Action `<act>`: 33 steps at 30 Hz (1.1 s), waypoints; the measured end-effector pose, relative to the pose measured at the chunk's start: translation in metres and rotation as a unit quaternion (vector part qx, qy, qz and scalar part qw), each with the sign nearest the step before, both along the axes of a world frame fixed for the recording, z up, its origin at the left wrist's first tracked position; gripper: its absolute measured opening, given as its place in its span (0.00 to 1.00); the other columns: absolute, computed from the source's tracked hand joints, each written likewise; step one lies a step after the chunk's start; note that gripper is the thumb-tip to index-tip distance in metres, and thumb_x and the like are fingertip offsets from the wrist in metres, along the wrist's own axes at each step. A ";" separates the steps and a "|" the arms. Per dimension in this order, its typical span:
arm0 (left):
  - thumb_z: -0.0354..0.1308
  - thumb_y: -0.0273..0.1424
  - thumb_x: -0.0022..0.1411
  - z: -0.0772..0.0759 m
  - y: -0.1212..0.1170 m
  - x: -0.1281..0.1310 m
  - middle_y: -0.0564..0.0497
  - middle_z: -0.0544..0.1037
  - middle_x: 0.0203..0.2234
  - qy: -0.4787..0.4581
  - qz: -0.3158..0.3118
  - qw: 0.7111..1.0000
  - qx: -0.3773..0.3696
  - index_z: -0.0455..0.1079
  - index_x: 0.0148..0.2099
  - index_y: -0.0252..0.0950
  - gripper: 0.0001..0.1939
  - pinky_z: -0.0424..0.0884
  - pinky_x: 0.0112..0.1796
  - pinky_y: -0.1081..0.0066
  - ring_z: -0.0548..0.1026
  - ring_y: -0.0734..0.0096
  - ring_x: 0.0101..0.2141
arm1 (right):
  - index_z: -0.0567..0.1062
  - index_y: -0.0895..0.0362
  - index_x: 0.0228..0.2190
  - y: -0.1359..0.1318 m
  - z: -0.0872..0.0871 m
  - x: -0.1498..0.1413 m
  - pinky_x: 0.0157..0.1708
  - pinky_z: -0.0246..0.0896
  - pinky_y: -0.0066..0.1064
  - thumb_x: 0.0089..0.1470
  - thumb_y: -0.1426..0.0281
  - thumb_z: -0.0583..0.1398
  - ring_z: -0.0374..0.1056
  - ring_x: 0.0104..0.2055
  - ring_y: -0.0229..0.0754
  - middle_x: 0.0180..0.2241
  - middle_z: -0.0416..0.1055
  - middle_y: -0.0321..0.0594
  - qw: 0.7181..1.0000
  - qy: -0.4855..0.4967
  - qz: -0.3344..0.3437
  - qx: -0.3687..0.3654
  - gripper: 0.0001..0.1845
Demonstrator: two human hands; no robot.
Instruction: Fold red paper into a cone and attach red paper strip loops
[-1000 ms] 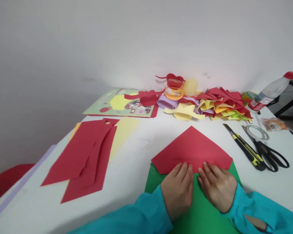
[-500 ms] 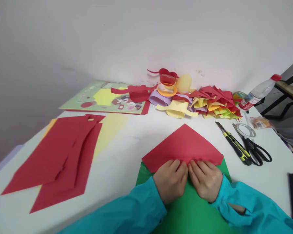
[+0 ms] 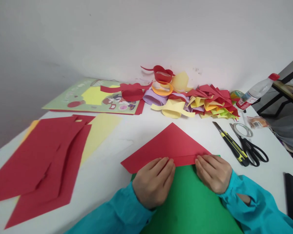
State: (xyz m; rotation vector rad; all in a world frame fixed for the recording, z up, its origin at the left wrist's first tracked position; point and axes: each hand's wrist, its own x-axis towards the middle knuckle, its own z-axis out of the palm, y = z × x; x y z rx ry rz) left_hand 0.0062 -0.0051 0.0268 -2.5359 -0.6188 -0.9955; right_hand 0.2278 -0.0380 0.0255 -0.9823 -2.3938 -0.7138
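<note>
A sheet of red paper (image 3: 169, 143) lies with a corner pointing away from me, and a narrow strip is folded over along its near edge. My left hand (image 3: 155, 182) grips that folded edge left of centre, fingers closed on the paper. Further right, my right hand (image 3: 213, 172) has its fingers pressed together on the same fold. A stretch of the strip shows between the two hands. Beneath the red paper and my hands is a green sheet (image 3: 188, 201). My fingertips partly hide the near edge.
Red paper sheets (image 3: 36, 159) overlap at the left, beside a green picture book (image 3: 63, 94). Cut paper crowns (image 3: 172, 107) and folded pieces (image 3: 215, 100) line the wall. A utility knife (image 3: 231, 146), black scissors (image 3: 255, 152), a tape roll (image 3: 243, 130) and a bottle (image 3: 256, 92) are at right.
My hands have moved apart along the near edge, the left one leftward and the right one slightly rightward. The folded strip now shows between them. The view has shifted a little.
</note>
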 end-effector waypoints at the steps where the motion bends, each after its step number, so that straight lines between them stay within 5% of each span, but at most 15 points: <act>1: 0.49 0.20 0.57 0.000 0.000 -0.002 0.45 0.79 0.31 0.002 0.000 1.000 -0.001 0.73 0.33 0.29 0.11 0.74 0.33 0.65 0.75 0.64 0.34 | 0.75 0.65 0.32 0.000 0.001 0.002 0.31 0.66 0.35 0.46 0.77 0.63 0.71 0.34 0.44 0.31 0.76 0.45 1.000 -0.002 0.000 -0.001 0.07; 15: 0.51 0.20 0.57 -0.002 0.014 -0.008 0.44 0.78 0.32 -0.046 0.040 0.998 0.001 0.72 0.35 0.28 0.08 0.73 0.36 0.65 0.75 0.64 0.36 | 0.75 0.65 0.32 0.006 0.013 0.051 0.30 0.69 0.33 0.44 0.78 0.62 0.71 0.31 0.42 0.28 0.76 0.44 0.997 0.053 -0.022 0.045 0.08; 22: 0.45 0.19 0.58 0.001 0.012 0.004 0.41 0.78 0.32 -0.039 0.005 0.999 0.019 0.71 0.35 0.27 0.13 0.72 0.37 0.63 0.74 0.61 0.38 | 0.72 0.64 0.41 0.014 0.006 -0.012 0.44 0.64 0.44 0.52 0.75 0.56 0.65 0.48 0.48 0.43 0.72 0.47 0.999 0.024 0.029 -0.004 0.13; 33: 0.44 0.20 0.58 -0.003 0.012 0.027 0.40 0.78 0.34 0.009 0.003 1.000 -0.020 0.72 0.35 0.27 0.15 0.72 0.37 0.62 0.74 0.61 0.38 | 0.75 0.68 0.29 0.023 -0.005 -0.025 0.39 0.65 0.43 0.54 0.81 0.48 0.69 0.39 0.48 0.32 0.75 0.50 0.995 0.061 0.074 -0.019 0.15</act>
